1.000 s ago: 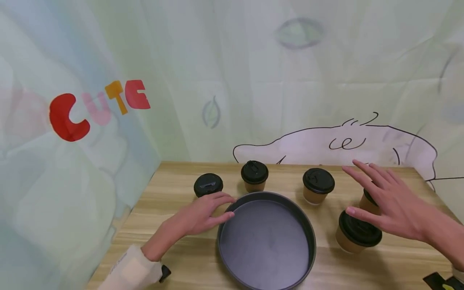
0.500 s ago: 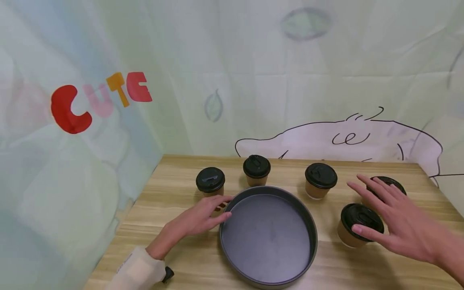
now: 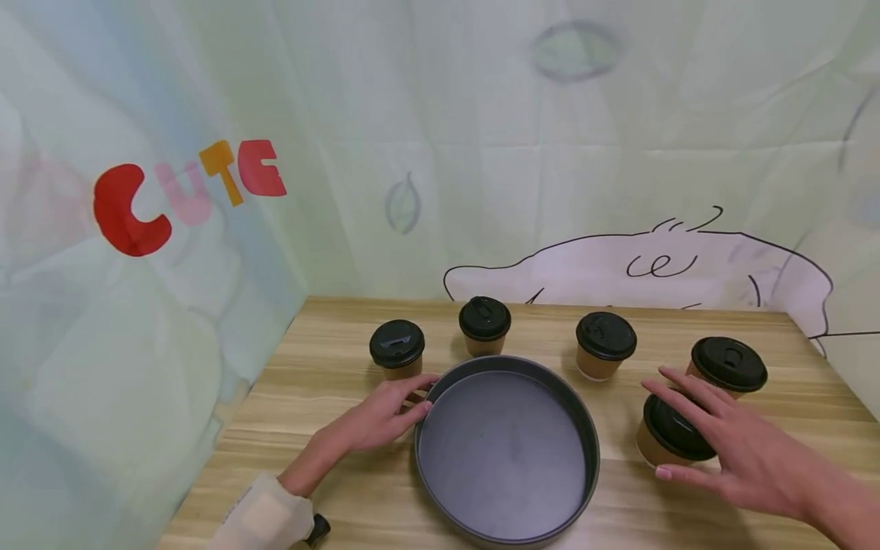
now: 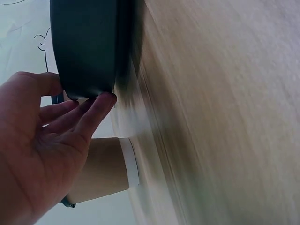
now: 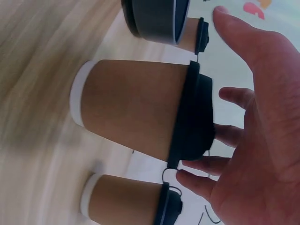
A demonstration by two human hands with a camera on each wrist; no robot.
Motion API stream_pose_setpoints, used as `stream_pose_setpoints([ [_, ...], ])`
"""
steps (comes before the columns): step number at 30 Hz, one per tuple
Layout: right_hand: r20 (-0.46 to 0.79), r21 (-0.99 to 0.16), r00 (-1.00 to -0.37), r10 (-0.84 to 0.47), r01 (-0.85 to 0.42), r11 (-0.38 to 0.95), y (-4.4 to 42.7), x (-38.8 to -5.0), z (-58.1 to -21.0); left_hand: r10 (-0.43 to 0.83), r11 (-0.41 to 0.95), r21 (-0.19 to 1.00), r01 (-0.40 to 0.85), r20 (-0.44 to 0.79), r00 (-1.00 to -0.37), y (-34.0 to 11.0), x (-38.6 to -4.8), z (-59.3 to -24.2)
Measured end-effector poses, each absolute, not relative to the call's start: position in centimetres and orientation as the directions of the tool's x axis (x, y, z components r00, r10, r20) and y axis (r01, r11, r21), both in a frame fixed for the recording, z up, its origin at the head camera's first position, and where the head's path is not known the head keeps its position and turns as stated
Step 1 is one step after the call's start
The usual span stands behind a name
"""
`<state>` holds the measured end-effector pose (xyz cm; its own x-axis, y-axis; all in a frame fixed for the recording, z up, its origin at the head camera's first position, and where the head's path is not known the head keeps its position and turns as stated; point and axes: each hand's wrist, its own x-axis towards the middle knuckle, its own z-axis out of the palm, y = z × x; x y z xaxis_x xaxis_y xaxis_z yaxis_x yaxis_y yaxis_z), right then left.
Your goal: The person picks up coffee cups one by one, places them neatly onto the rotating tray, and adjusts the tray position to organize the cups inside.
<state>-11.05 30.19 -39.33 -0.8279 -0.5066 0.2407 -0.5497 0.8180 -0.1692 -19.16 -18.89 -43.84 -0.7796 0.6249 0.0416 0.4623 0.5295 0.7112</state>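
One pan (image 3: 509, 452) being pinched from left by left hand (image 3: 376, 418); upright cup (image 5: 143, 110), right of pan on bench (image 3: 330, 340), being overhung by nearer right hand (image 3: 749, 454), spread, gripping nothing.

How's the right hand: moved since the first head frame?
Yes: the right hand moved down the image against the table. It overlapped the far edge; now it shows wholly below it.

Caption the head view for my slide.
Left hand gripping a round gray cake pan, right hand open near one of five lidded paper coffee cups.
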Motion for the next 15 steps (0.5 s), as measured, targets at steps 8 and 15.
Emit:
stream_pose_setpoints([
  [8, 0.216, -0.192, -0.826, -0.520, -0.558, 0.807, 30.5, -11.3, -40.4, 0.606, 0.528, 0.732, 0.430, 0.031, -0.795, -18.8, -19.1, -43.8],
  [15, 0.242, -0.198, -0.813, -0.529, -0.575, 0.794, 30.8, -11.8, -41.1, 0.592, 0.523, 0.750, 0.405, 0.022, -0.805, -18.8, -19.1, -44.0],
])
